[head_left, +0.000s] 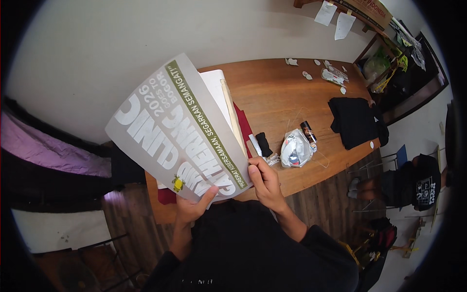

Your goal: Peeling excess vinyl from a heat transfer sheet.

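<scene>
I hold up a large grey transfer sheet [170,129] with white lettering, an olive stripe and a small yellow mark. My left hand [193,207] grips its lower edge from beneath, thumb on the printed face. My right hand [265,182] pinches the sheet's lower right corner. Behind the sheet lie more white sheets [216,85] and a dark red cloth [243,124] on the wooden table [277,90].
On the table are a crumpled silver-white bag [296,148], a small black roll [263,143], a folded black shirt [357,121] and white paper scraps [333,75]. A person in black sits at the right [418,182]. A shelf with clutter stands far right [389,44].
</scene>
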